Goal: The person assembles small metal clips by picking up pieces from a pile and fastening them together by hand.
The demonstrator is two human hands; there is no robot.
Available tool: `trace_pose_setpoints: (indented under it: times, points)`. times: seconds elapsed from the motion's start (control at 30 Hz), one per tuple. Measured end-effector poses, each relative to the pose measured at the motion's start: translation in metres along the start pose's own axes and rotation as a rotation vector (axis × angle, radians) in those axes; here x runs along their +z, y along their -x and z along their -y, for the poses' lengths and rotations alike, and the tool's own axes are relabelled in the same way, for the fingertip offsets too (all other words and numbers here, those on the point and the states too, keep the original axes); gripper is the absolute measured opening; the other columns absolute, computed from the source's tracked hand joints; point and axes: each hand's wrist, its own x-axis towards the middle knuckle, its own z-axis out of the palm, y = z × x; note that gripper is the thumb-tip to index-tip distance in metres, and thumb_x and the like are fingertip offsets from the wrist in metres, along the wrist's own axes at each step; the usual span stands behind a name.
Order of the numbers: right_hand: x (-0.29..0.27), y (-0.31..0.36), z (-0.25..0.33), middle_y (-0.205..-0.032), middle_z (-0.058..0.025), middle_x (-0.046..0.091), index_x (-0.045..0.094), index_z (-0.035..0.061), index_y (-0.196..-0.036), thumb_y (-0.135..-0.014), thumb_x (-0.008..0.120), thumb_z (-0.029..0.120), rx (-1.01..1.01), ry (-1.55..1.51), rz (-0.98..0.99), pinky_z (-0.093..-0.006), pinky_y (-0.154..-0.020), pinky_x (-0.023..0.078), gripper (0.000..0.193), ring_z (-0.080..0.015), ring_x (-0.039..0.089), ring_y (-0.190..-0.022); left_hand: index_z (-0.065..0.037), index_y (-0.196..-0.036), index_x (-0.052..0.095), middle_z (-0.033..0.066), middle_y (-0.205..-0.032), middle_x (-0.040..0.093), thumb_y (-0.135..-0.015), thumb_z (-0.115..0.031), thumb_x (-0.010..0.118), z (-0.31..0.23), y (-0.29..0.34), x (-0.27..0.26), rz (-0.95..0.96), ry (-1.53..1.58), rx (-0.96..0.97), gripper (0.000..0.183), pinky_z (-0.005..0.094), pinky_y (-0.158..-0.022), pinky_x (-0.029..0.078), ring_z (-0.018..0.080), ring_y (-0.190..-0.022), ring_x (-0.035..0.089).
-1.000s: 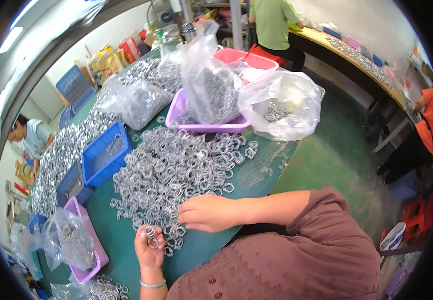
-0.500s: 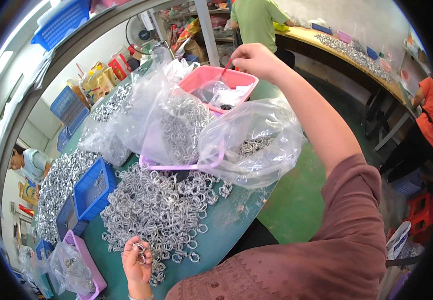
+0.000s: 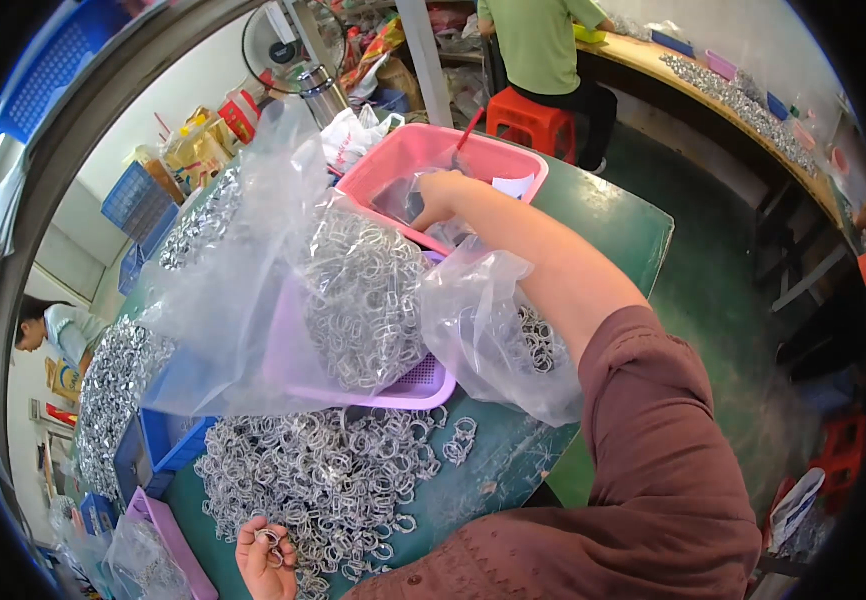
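At the bottom, my left hand has its fingers closed round silver ring-shaped metal pieces, beside a big loose pile of similar pieces. My right hand reaches down into a pink basin, its fingers curled among clear plastic and a dark item. What they grip there is hidden. A thin red stick leans in the basin, apart from that hand. Just in front, a clear bag full of rings rests in a purple basket. Under my right forearm lies an opened plastic bag with more rings.
Blue trays and a heap of shiny metal parts lie on the left of the green table. A purple tray stands lower left. A person in green is by a red stool; another person is at far left.
My right hand has let go of the red stick and moved down into the pink basin. My left hand still holds rings. The view has shifted, showing more table on the right.
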Motion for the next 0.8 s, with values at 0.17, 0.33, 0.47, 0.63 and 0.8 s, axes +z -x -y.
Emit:
trace_pose_setpoints:
  times: [0.17,0.33,0.47,0.63,0.8]
  points:
    - [0.014,-0.002,0.011,-0.122,-0.0156,0.047,0.027,0.0038,-0.132,-0.057,0.074,0.038,0.234,-0.090,0.056,-0.0496,-0.089,0.038,0.094,-0.0326,0.047,-0.111,0.001,-0.108,0.049,0.0111,-0.083,0.060,-0.084,-0.008,0.051,-0.002,-0.013,0.006,-0.053,-0.107,-0.021,0.025,0.0212,-0.048,0.042,0.0141,-0.062,0.055]
    - [0.004,0.009,0.017,-0.122,-0.0197,0.046,0.019,0.0045,-0.135,-0.058,0.074,0.034,0.305,-0.077,0.101,-0.0531,-0.088,0.036,0.099,-0.0345,0.045,-0.112,-0.001,-0.107,0.051,0.0099,-0.082,0.061,-0.085,-0.007,0.051,0.001,-0.010,0.019,0.001,-0.132,0.023,0.023,0.0219,-0.049,0.041,0.0138,-0.061,0.054]
    - [0.013,0.013,0.018,-0.124,-0.0219,0.042,0.015,0.0071,-0.137,-0.059,0.072,0.026,0.321,0.017,-0.029,-0.0535,-0.089,0.035,0.098,-0.0372,0.042,-0.113,-0.001,-0.106,0.052,0.0101,-0.082,0.062,-0.085,-0.007,0.051,0.005,-0.005,0.017,-0.016,-0.150,0.010,0.022,0.0217,-0.050,0.041,0.0141,-0.060,0.054]
    - [0.020,0.005,0.019,-0.118,-0.0225,0.043,0.017,0.0096,-0.136,-0.058,0.071,0.022,0.229,-0.002,-0.129,-0.0499,-0.088,0.036,0.095,-0.0376,0.042,-0.110,-0.004,-0.102,0.052,0.0098,-0.080,0.060,-0.083,-0.008,0.051,0.009,-0.015,0.008,0.011,-0.133,0.037,0.020,0.0208,-0.046,0.041,0.0139,-0.058,0.054]
    - [0.017,0.005,0.027,-0.114,-0.0210,0.044,0.020,0.0147,-0.135,-0.058,0.069,0.016,0.154,0.069,-0.334,-0.0499,-0.086,0.035,0.091,-0.0353,0.042,-0.107,-0.005,-0.098,0.050,0.0103,-0.077,0.058,-0.082,-0.008,0.049,0.010,-0.019,0.005,-0.022,-0.172,0.076,0.017,0.0200,-0.041,0.039,0.0122,-0.053,0.052]
